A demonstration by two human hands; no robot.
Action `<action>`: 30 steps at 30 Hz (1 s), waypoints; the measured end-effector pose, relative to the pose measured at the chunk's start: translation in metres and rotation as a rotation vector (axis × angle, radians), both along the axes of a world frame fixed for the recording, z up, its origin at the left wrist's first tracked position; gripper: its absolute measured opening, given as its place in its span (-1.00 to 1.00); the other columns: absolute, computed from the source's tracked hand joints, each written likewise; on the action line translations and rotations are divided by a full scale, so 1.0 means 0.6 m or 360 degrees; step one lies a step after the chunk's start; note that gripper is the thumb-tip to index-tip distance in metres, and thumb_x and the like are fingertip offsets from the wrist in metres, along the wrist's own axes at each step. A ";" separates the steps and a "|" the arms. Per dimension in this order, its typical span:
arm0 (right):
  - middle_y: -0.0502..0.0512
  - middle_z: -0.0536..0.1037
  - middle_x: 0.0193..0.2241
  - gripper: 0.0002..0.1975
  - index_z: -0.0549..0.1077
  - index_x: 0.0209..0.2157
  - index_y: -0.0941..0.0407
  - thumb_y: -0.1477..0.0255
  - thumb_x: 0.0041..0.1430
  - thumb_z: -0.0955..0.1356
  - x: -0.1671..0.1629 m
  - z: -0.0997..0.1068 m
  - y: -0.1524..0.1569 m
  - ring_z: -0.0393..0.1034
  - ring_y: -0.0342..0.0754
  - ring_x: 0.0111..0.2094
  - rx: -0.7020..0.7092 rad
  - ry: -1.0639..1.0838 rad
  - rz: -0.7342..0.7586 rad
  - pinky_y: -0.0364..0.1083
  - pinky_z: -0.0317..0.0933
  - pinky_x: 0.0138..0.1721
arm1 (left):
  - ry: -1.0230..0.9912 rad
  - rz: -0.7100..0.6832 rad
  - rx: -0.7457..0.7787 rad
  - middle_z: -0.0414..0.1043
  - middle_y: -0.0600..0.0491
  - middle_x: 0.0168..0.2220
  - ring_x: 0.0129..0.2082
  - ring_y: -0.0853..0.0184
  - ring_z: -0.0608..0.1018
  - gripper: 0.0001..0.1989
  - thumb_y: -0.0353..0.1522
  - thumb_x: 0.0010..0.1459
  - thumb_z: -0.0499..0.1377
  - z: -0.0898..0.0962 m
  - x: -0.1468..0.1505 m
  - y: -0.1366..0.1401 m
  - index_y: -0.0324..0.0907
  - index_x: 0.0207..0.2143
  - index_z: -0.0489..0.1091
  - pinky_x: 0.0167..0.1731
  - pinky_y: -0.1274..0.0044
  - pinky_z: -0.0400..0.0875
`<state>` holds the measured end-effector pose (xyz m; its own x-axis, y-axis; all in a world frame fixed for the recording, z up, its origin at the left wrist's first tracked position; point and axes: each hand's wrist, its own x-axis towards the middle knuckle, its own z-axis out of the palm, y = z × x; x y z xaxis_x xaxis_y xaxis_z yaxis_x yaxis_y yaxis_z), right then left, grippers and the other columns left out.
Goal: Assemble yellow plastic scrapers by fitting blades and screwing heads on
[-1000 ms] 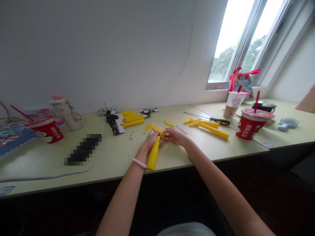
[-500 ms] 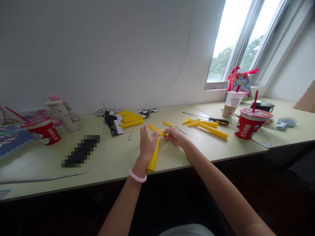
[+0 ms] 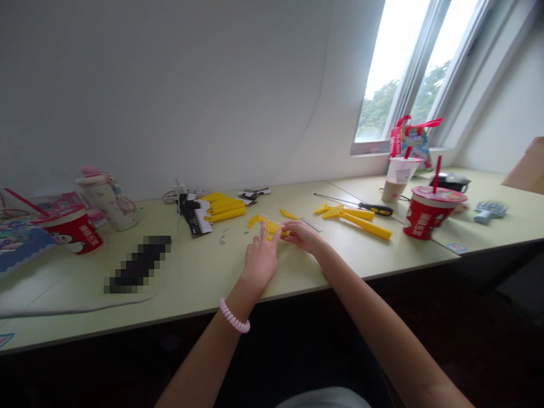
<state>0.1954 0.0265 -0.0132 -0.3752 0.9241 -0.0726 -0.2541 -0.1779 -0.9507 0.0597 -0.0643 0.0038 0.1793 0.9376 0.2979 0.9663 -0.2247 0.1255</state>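
Note:
A yellow scraper (image 3: 255,220) lies at the front of the table, its wide head turned away from me. Over its handle is my left hand (image 3: 260,258), with the index finger and thumb pressing on the head and the other fingers curled. The handle is mostly hidden beneath that hand. My right hand (image 3: 301,235) pinches the right end of the head with its fingertips. Just behind it lie a loose yellow piece (image 3: 289,214) and a thin metal blade strip (image 3: 311,224). Small screws (image 3: 222,238) are scattered to the left.
Two more yellow scrapers (image 3: 361,222) and a screwdriver (image 3: 376,209) lie to the right. Behind left are several yellow handles (image 3: 227,211) and black-and-white cards (image 3: 195,218). Red cups (image 3: 431,215) stand at either side, with a tumbler (image 3: 110,201) at left.
My left hand has come round from the head's left side to lie over the handle, its index finger now on the head. The right hand still pinches the right end.

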 end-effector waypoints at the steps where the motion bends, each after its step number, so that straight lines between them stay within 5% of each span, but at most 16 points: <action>1: 0.00 0.40 -0.52 -0.93 0.38 -0.54 0.16 0.56 -0.17 0.37 0.000 0.001 -0.001 0.35 -0.20 -0.43 0.0004 0.0001 -0.0004 -0.21 0.32 -0.36 | 0.0016 0.0003 0.0012 -0.02 -0.18 0.22 -0.08 0.09 0.40 -0.42 -0.56 0.08 -0.07 -0.001 0.001 0.001 -0.02 0.16 0.13 -0.14 0.30 0.32; 17: -0.05 0.41 -0.56 -0.90 0.40 -0.50 0.16 0.56 -0.16 0.38 0.005 -0.002 0.002 0.33 -0.22 -0.48 0.0074 0.0240 -0.0084 -0.23 0.24 -0.42 | -0.0247 -0.0054 0.0111 0.10 -0.20 0.13 -0.21 0.14 0.49 -0.45 -0.60 0.04 -0.05 -0.010 0.010 0.016 -0.02 0.07 0.20 -0.20 0.34 0.35; 21: -0.03 0.46 -0.50 -0.88 0.39 -0.47 0.14 0.41 -0.08 0.39 0.003 0.005 -0.003 0.34 -0.23 -0.49 0.0104 0.0263 -0.0012 -0.24 0.23 -0.43 | -0.0421 -0.0054 0.0155 0.11 -0.17 0.13 -0.22 0.13 0.50 -0.46 -0.60 0.00 -0.03 -0.010 0.007 0.019 -0.03 0.03 0.23 -0.20 0.33 0.34; 25: 0.10 0.50 -0.42 -0.58 0.42 -0.37 0.14 0.08 0.09 0.20 -0.006 0.006 -0.002 0.38 -0.14 -0.45 0.0108 0.0108 0.0124 -0.15 0.25 -0.43 | -0.1001 -0.0105 0.0223 0.25 -0.09 0.04 -0.21 0.21 0.48 -0.51 -0.61 -0.09 0.04 -0.011 -0.020 0.034 -0.07 -0.09 0.29 -0.21 0.43 0.36; 30: 0.09 0.50 -0.45 -0.80 0.47 -0.32 0.15 0.37 0.07 0.27 -0.049 -0.008 0.013 0.34 -0.12 -0.45 0.0783 -0.0731 -0.0259 -0.15 0.22 -0.43 | -0.2300 -0.0123 -0.0220 0.39 0.05 -0.28 -0.61 0.51 0.39 -0.53 -0.59 -0.15 0.10 0.008 -0.083 0.063 -0.11 -0.13 0.20 -0.60 0.65 0.30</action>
